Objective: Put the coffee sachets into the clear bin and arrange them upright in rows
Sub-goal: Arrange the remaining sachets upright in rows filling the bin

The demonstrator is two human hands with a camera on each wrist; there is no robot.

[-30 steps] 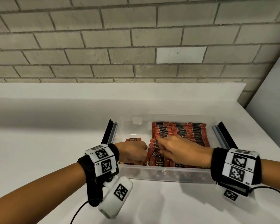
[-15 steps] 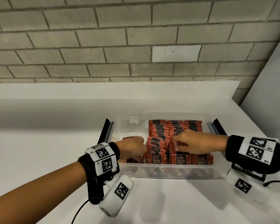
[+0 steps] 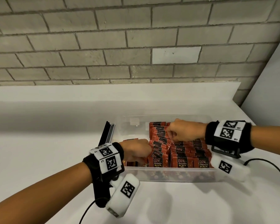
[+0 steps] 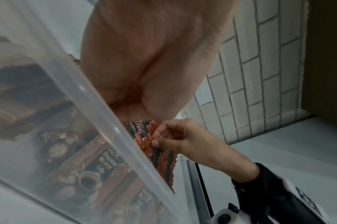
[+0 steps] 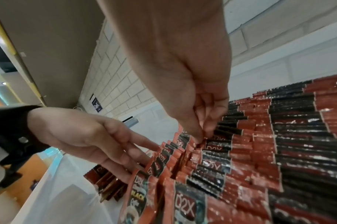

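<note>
Your right hand (image 5: pixel 198 118) pinched the sachets (image 3: pixel 181 152) by their top edges, left hand (image 5: pixel 98 141) flat-fingered steadying the row; they looked light and floppy

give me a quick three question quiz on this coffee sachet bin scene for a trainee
1. True or false: the red and black coffee sachets stand in rows inside the clear plastic bin.
2. Which hand pinches the top of a sachet in the rows? A) right hand B) left hand
3. Fill in: the bin sits on a white ____ in front of a grey brick wall.

Key: 1 true; 2 A, the right fingers pinch a sachet top while straight left fingers press the leftmost row; 3 counter.
</note>
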